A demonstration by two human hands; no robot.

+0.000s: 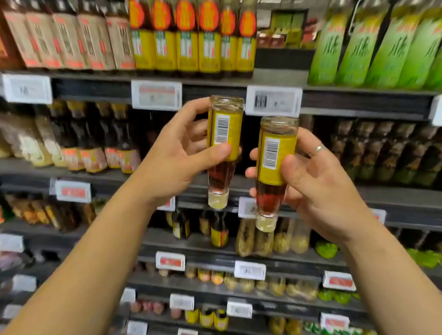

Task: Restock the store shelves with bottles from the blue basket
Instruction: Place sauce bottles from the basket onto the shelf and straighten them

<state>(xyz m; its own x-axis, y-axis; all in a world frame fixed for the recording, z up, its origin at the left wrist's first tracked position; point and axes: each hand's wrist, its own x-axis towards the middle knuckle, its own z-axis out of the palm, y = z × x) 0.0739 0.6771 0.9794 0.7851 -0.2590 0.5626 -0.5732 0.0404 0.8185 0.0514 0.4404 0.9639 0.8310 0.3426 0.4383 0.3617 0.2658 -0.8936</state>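
I hold two small glass bottles with yellow barcode labels and amber liquid, both upside down with their pale caps pointing down. My left hand [176,155] grips the left bottle [224,132] around its label, thumb across the front. My right hand [313,171] grips the right bottle [276,154] the same way; it wears a ring. Both bottles hang in front of the dark shelf edge [213,93] of the second shelf. The blue basket is not in view.
Matching yellow-and-red labelled bottles [187,34] stand in a row on the top shelf, with a gap [283,43] to their right, then green packs [387,45]. Brown-labelled bottles [63,34] fill the left. Lower shelves hold more bottles and price tags [273,101].
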